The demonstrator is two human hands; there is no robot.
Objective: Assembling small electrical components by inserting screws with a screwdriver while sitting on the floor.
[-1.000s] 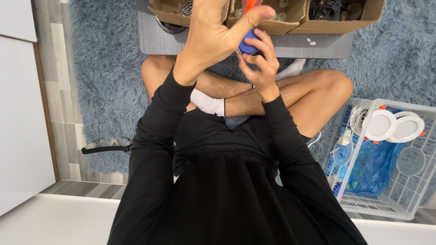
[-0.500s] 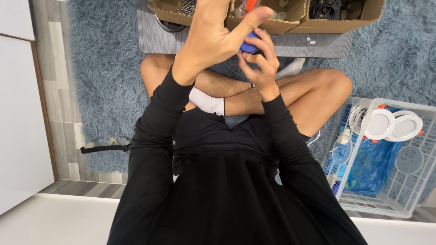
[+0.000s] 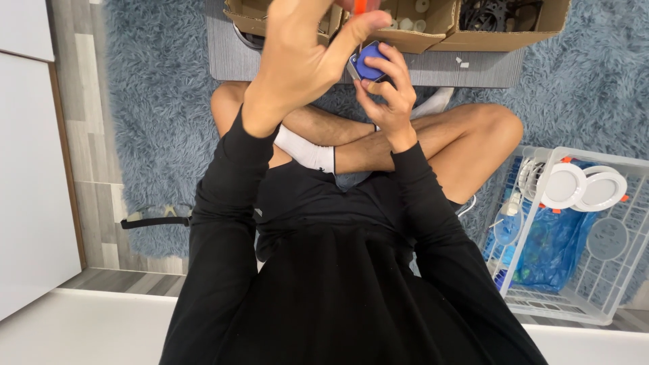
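Blue part (image 3: 368,62): a small rounded piece with a metal edge, held above the crossed legs.
Right hand (image 3: 387,91): fingers were clamped around the blue part.
Left hand (image 3: 297,61): raised, thumb pressed toward the part; an orange tip (image 3: 360,5) was pinched.
Behind: cardboard boxes (image 3: 433,27), shaggy blue rug (image 3: 155,101).
Right side: white plastic basket (image 3: 581,236).

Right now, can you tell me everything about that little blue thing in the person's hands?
The small blue object looks like smooth plastic, rounded, with a grey or silvery edge on its left side. It is held up in front of the person, above the crossed legs. The right hand wraps it from below and the right, fingers curled over it. The left hand has its thumb tip beside it. What kind of part it is cannot be told.
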